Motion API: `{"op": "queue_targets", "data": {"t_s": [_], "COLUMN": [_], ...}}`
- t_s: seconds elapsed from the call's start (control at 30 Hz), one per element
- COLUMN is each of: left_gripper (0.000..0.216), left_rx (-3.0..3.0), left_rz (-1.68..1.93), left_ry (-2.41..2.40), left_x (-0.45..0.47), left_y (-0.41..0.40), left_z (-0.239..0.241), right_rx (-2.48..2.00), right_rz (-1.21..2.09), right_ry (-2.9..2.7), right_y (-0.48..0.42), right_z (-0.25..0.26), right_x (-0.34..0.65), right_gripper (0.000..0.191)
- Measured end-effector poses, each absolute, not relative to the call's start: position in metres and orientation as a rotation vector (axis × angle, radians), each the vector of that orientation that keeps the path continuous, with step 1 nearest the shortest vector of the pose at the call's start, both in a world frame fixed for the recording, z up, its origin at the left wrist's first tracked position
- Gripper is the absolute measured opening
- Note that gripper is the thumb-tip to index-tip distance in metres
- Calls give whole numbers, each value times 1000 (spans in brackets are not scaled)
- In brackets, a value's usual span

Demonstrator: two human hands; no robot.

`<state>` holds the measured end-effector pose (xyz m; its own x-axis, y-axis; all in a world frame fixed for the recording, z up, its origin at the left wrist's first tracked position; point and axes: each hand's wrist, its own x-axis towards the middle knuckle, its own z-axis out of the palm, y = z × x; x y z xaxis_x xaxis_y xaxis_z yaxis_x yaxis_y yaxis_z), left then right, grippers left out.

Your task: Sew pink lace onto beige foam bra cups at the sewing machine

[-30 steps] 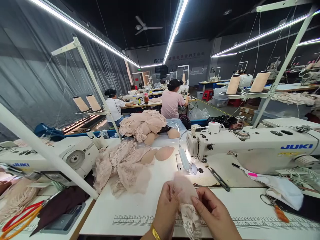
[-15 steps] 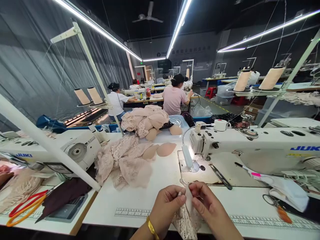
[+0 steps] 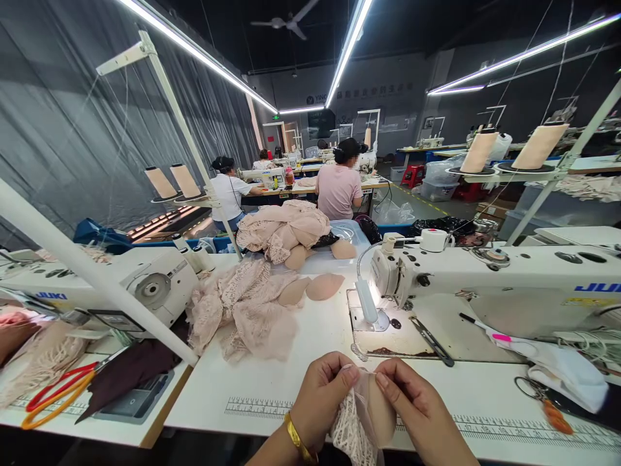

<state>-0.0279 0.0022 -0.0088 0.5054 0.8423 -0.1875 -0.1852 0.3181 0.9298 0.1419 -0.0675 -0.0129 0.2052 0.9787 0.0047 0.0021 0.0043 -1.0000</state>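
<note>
At the front edge of the table, my left hand (image 3: 330, 395) pinches a piece of beige lace fabric (image 3: 350, 424) by its upper edge. My right hand (image 3: 410, 395) grips a smooth beige cup pad (image 3: 381, 408) between thumb and fingers, right against the lace. Both pieces hang down below my fingers. Beyond my hands and a little to the right stands a white sewing machine (image 3: 466, 275) with a lit lamp (image 3: 366, 301) by its needle area. Tweezers (image 3: 431, 340) lie on its bed.
Beige lace pieces (image 3: 242, 310) and loose cup pads (image 3: 325, 287) lie to the left, with a larger heap (image 3: 286, 226) behind. Orange-handled scissors (image 3: 58, 395) rest on the left table. Co-workers sit ahead. A ruler strip (image 3: 524, 432) runs along the front edge.
My hands have moved slightly apart at the fingertips. The cup pad has turned, so more of its broad face shows beside the lace. The view has shifted slightly.
</note>
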Motion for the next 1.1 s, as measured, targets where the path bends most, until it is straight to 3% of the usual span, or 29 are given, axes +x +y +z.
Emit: {"op": "queue_targets", "data": {"t_s": [0.37, 0.5, 0.67, 0.8, 0.97, 1.1], "left_gripper": [52, 41, 6, 13, 23, 29], "left_rx": [1154, 1448, 1973, 2237, 2318, 2319], "left_rz": [790, 839, 1075, 1307, 1411, 1406], "left_ry": [818, 878, 772, 684, 625, 636], "left_x": [-26, -30, -32, -29, -27, -26], "left_y": [4, 3, -3, -5, -6, -7], "left_z": [-5, 0, 5, 4, -2, -8], "right_rx": [-1244, -1264, -1210, -1095, -1029, -1077], "right_rz": [1139, 1014, 363, -177, -430, -506], "right_ry": [-1023, -1111, -1525, -1652, -1737, -1731], "right_y": [-66, -68, -66, -63, -70, -76], "right_z": [-24, -20, -19, -25, -35, -46], "right_x": [145, 139, 146, 157, 162, 164], "right_gripper": [44, 38, 9, 27, 48, 44]}}
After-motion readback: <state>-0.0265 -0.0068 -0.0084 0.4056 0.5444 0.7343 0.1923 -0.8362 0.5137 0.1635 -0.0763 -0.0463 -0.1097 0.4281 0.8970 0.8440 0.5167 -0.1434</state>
